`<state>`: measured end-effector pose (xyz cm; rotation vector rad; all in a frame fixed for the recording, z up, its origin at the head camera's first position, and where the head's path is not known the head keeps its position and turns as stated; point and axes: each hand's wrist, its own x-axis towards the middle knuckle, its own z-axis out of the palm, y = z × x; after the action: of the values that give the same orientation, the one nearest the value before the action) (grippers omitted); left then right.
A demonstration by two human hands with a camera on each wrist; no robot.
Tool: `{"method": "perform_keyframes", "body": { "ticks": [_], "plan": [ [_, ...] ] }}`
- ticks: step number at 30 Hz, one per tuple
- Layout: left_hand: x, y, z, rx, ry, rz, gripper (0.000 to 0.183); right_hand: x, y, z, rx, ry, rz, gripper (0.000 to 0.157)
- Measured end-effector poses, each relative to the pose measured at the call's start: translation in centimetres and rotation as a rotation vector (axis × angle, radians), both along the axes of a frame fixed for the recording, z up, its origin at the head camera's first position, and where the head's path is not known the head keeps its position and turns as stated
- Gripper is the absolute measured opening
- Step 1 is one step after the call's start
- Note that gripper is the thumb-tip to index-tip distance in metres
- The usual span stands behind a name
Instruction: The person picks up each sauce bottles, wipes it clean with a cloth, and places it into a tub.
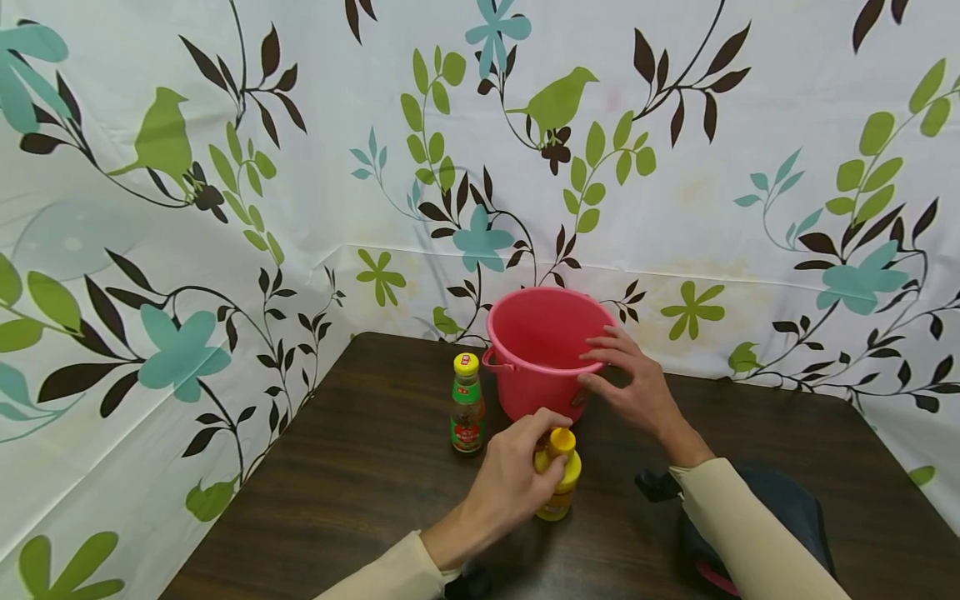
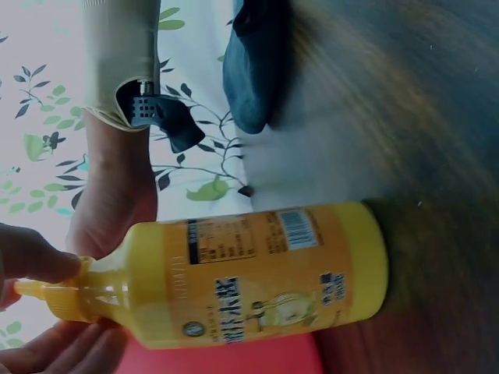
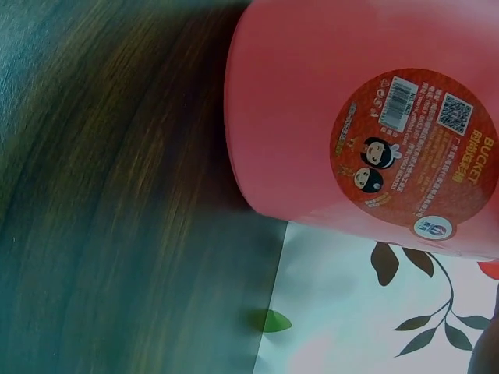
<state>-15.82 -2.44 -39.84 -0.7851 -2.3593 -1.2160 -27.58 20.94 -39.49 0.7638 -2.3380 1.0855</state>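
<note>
"Hands?"
"Left hand (image 1: 517, 471) pinches the yellow bottle (image 2: 257, 276) by its neck; right hand (image 1: 637, 379) reaches forward, straight fingers on the bucket's rim."
"Count, left to right?"
"On the tabletop (image 1: 360, 467), one sauce bottle (image 1: 467, 417); one yellow bottle before one bucket (image 1: 521, 396); one dark object (image 1: 791, 512), partly blocked by the right sleeve (image 1: 753, 525)."

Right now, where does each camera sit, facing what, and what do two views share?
Head: worn there, facing forward-down at pink plastic bucket; left hand, right hand show.
Left wrist: worn there, facing yellow plastic bottle; left fingers, right arm show.
Right wrist: worn there, facing bucket's round red sticker; perhaps right hand's edge.
Head and left wrist share the bottle.
</note>
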Motion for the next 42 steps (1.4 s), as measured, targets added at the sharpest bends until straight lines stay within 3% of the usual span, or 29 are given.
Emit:
{"method": "perform_keyframes", "body": {
  "ticks": [10,17,21,33,42],
  "plan": [
    [-0.1,-0.4,-0.7,0.132,0.016,0.021,0.035,0.2,0.0,0.4,-0.015,-0.035,-0.004,0.033],
    [0.2,-1.1,0.6,0.175,0.001,0.044,0.036,0.2,0.0,0.5,-0.009,-0.049,-0.012,0.034],
    [0.1,-1.7,2.7,0.176,0.021,0.046,0.037,0.3,0.0,0.6,-0.013,-0.056,-0.011,0.036],
    [-0.1,-3.0,11.3,0.148,0.121,0.018,0.043,0.3,0.0,0.7,0.01,-0.08,-0.039,0.039],
    [-1.6,-3.9,15.9,0.146,0.153,0.034,0.042,0.3,0.0,0.7,0.011,-0.093,-0.039,0.038]
  ]
}}
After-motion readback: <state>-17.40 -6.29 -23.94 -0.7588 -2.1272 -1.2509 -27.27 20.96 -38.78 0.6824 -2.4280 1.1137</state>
